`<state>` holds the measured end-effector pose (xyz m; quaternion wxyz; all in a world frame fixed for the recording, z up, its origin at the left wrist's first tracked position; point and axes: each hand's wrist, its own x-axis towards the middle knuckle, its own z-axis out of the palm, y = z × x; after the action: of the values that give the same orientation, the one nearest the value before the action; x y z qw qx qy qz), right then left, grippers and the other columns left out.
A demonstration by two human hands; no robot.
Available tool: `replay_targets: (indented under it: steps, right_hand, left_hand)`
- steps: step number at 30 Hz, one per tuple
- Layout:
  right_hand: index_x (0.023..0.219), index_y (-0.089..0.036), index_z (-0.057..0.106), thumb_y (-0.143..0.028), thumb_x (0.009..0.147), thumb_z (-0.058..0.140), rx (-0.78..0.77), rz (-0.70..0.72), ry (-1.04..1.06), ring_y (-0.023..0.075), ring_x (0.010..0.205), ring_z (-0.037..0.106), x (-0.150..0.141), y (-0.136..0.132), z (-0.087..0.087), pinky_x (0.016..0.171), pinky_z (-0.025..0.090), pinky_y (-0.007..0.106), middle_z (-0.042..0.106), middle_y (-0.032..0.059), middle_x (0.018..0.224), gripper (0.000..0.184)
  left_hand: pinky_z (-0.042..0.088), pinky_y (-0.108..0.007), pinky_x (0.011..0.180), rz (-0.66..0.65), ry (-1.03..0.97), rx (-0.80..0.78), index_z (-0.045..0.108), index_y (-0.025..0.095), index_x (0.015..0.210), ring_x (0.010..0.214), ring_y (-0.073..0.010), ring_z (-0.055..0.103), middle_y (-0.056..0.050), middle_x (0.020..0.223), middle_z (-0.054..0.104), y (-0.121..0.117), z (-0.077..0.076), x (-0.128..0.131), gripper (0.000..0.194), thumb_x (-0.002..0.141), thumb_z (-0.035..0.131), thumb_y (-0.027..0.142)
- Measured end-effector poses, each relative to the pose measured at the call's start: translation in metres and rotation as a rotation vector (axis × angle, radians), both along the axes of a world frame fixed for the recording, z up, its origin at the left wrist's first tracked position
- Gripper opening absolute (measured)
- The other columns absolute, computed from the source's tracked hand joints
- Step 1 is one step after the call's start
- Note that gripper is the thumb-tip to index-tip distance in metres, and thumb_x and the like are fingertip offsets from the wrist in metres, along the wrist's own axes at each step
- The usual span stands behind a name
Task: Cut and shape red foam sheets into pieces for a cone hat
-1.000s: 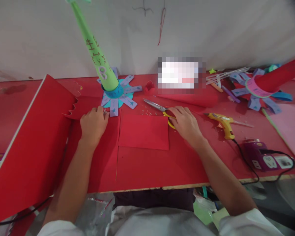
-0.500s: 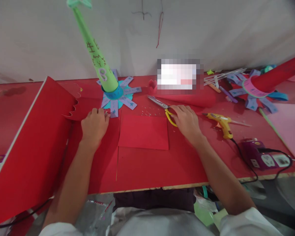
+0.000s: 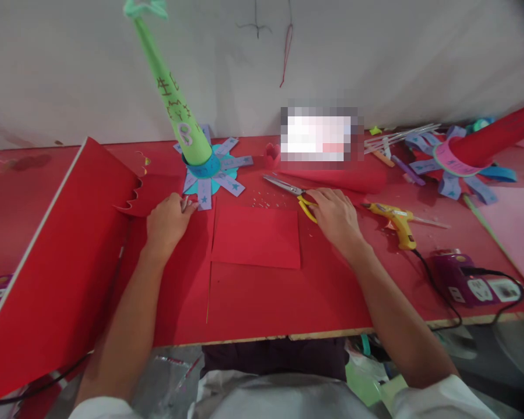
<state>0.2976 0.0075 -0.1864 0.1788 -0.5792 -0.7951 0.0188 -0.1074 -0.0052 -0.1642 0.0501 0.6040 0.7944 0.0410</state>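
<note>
My right hand [image 3: 335,214] is closed at the yellow handles of a pair of scissors [image 3: 283,185], which lie on the table with their metal blades pointing to the left. The blades look nearly together. My left hand [image 3: 169,220] is curled, with a small greyish thing [image 3: 184,202] showing at its fingertips, too small to name. Just beyond it stands a green paper cone [image 3: 187,131] in a blue ring with purple paper strips [image 3: 204,195] spread around its base. Between my hands a red paper rectangle [image 3: 256,238] lies flat.
A yellow glue gun [image 3: 395,220] and a purple power socket [image 3: 465,279] with cables are on the right. A large red board [image 3: 56,250] stands tilted at the left. Behind are a blurred-out screen [image 3: 317,137], a red cone [image 3: 498,137] and several thin sticks [image 3: 404,137].
The view has shifted slightly. The small greyish thing at my left fingertips shows more now. My right hand stays at the scissors, and the paper has not visibly moved.
</note>
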Motion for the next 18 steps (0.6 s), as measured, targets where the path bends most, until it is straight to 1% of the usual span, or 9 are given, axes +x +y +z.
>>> replay_targets:
  steps: [2, 5, 8, 10, 11, 12, 14, 15, 18]
  right_hand:
    - [0.136, -0.02, 0.073, -0.016, 0.104, 0.053, 0.03, 0.009, 0.022, 0.0388, 0.129, 0.063, -0.001, -0.001, 0.002, 0.108, 0.051, 0.058, 0.076, 0.0162, 0.134, 0.038]
    - [0.135, -0.021, 0.074, -0.019, 0.106, 0.051, 0.131, 0.023, 0.09, 0.0397, 0.142, 0.056, -0.008, -0.006, 0.006, 0.117, 0.046, 0.062, 0.073, 0.0162, 0.141, 0.038]
    - [0.135, -0.023, 0.076, -0.019, 0.109, 0.049, 0.185, 0.121, 0.18, 0.0364, 0.138, 0.061, -0.022, -0.017, 0.01, 0.118, 0.046, 0.059, 0.076, 0.0135, 0.137, 0.038]
    - [0.128, -0.023, 0.079, -0.018, 0.109, 0.049, 0.194, 0.248, 0.226, 0.0331, 0.126, 0.067, -0.035, -0.027, 0.008, 0.114, 0.051, 0.055, 0.08, 0.0121, 0.126, 0.036]
    - [0.126, -0.022, 0.08, -0.017, 0.109, 0.049, 0.194, 0.332, 0.241, 0.0312, 0.119, 0.07, -0.041, -0.032, 0.007, 0.111, 0.053, 0.052, 0.082, 0.0116, 0.12, 0.035]
    - [0.125, -0.021, 0.08, -0.016, 0.109, 0.05, 0.2, 0.431, 0.247, 0.0296, 0.114, 0.071, -0.047, -0.038, 0.005, 0.107, 0.056, 0.049, 0.083, 0.0114, 0.117, 0.034]
    - [0.13, -0.021, 0.079, -0.013, 0.108, 0.052, 0.191, 0.615, 0.224, 0.0269, 0.113, 0.072, -0.059, -0.049, 0.001, 0.102, 0.058, 0.044, 0.083, 0.0117, 0.117, 0.036]
    - [0.134, -0.021, 0.077, -0.011, 0.108, 0.052, 0.184, 0.7, 0.204, 0.0255, 0.111, 0.072, -0.063, -0.055, 0.0, 0.1, 0.058, 0.042, 0.083, 0.0118, 0.117, 0.038]
    - [0.149, -0.022, 0.067, -0.008, 0.108, 0.051, 0.175, 0.882, 0.108, 0.0205, 0.099, 0.072, -0.074, -0.067, -0.002, 0.086, 0.058, 0.035, 0.083, 0.0093, 0.113, 0.046]
  left_hand:
    - [0.041, -0.038, 0.069, 0.006, 0.013, 0.046, 0.064, 0.023, 0.097, 0.093, -0.0363, 0.072, -0.016, 0.104, 0.077, 0.0, 0.002, 0.001, 0.038, 0.106, 0.053, 0.058]
    - [0.039, -0.037, 0.068, 0.012, 0.041, 0.154, 0.063, 0.023, 0.092, 0.087, -0.0322, 0.069, -0.014, 0.098, 0.074, -0.004, 0.011, 0.008, 0.039, 0.109, 0.047, 0.054]
    - [0.039, -0.034, 0.066, -0.042, -0.071, 0.248, 0.062, 0.022, 0.086, 0.077, -0.0253, 0.065, -0.007, 0.081, 0.065, -0.01, 0.022, 0.019, 0.036, 0.106, 0.053, 0.05]
    - [0.039, -0.031, 0.06, -0.086, -0.326, 0.282, 0.066, 0.022, 0.094, 0.063, -0.0185, 0.06, 0.0, 0.071, 0.056, -0.015, 0.023, 0.031, 0.029, 0.102, 0.062, 0.05]
    - [0.039, -0.029, 0.055, -0.111, -0.504, 0.269, 0.068, 0.023, 0.106, 0.056, -0.0149, 0.056, 0.003, 0.07, 0.054, -0.017, 0.021, 0.038, 0.029, 0.1, 0.066, 0.05]
    - [0.037, -0.028, 0.05, -0.13, -0.688, 0.26, 0.067, 0.024, 0.123, 0.049, -0.012, 0.052, 0.005, 0.071, 0.054, -0.02, 0.017, 0.046, 0.038, 0.097, 0.069, 0.052]
    - [0.032, -0.025, 0.042, -0.197, -0.99, 0.201, 0.053, 0.028, 0.15, 0.042, -0.0086, 0.044, 0.008, 0.072, 0.054, -0.025, 0.008, 0.065, 0.071, 0.09, 0.079, 0.056]
    - [0.031, -0.024, 0.041, -0.236, -1.105, 0.168, 0.048, 0.03, 0.156, 0.042, -0.0078, 0.041, 0.009, 0.071, 0.054, -0.028, 0.003, 0.074, 0.082, 0.087, 0.083, 0.057]
    - [0.03, -0.023, 0.043, -0.328, -1.302, 0.126, 0.041, 0.031, 0.163, 0.047, -0.0081, 0.039, 0.009, 0.067, 0.054, -0.035, -0.005, 0.097, 0.094, 0.086, 0.086, 0.059]
